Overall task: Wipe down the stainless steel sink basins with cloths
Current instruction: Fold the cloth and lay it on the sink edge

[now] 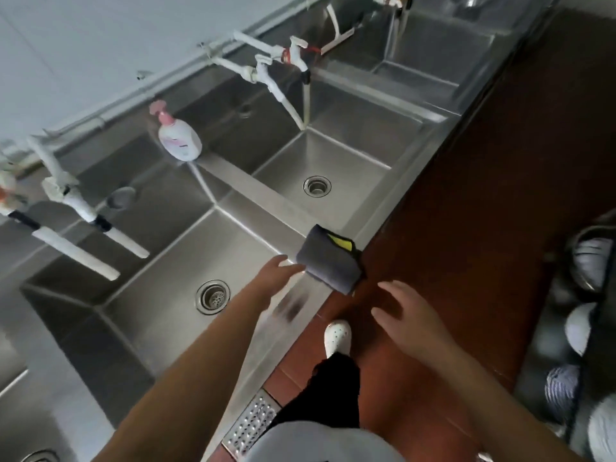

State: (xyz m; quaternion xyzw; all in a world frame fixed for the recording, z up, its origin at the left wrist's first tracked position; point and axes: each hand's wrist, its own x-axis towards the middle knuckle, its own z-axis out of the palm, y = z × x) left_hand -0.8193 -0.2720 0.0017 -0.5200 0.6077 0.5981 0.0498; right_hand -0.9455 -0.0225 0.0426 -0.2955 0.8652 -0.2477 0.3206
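Hands spread open, empty: left hand (278, 273) near grey cloth (328, 261), right hand (405, 316) over floor.

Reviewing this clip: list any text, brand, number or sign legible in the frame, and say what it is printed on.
No text can be read in this frame.
Pump bottle on the divider between basins: a pink label patch is visible, but its print is too blurred to read.
Grey cloth on the sink's front rim: a yellow tag shows, with no legible lettering.
Taps, basins and floor carry no visible markings.
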